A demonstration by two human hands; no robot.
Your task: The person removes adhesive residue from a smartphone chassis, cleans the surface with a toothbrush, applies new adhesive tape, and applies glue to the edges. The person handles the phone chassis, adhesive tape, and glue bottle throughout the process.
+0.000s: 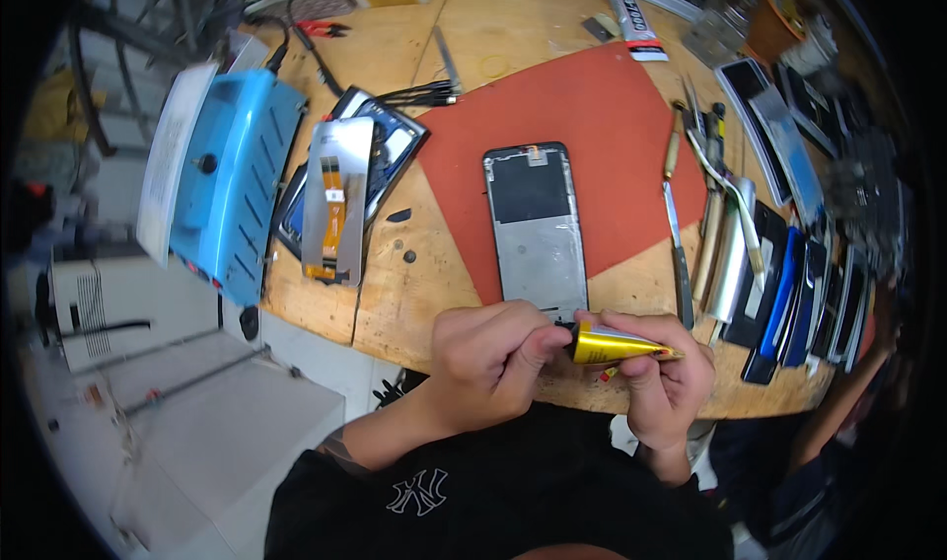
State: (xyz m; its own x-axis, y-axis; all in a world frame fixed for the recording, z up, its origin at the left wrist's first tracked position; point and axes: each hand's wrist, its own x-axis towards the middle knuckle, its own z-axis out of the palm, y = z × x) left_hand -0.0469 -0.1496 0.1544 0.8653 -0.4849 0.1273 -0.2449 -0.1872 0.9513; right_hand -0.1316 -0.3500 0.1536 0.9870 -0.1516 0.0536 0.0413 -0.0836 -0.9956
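Observation:
A shiny gold tube (617, 343), apparently of glue, lies level between my two hands just above the table's near edge. My right hand (671, 373) is closed round its body, the thumb below and the fingers behind. My left hand (493, 353) is closed at the tube's black cap end (566, 335), thumb and curled forefinger pressed there; the fingers hide most of the cap. Just beyond my hands is a phone screen assembly (538, 234), dark at the top and silver-grey below. It rests on a red mat (631, 146), its near end partly behind my fingers.
At the left, a blue box-shaped device (237, 175) stands beside a loose screen panel (338, 195) with an orange flex cable. Tweezers and a long-handled knife (679, 254) lie right of the mat, near several phones (784, 294). Another glue tube (634, 17) lies at the back.

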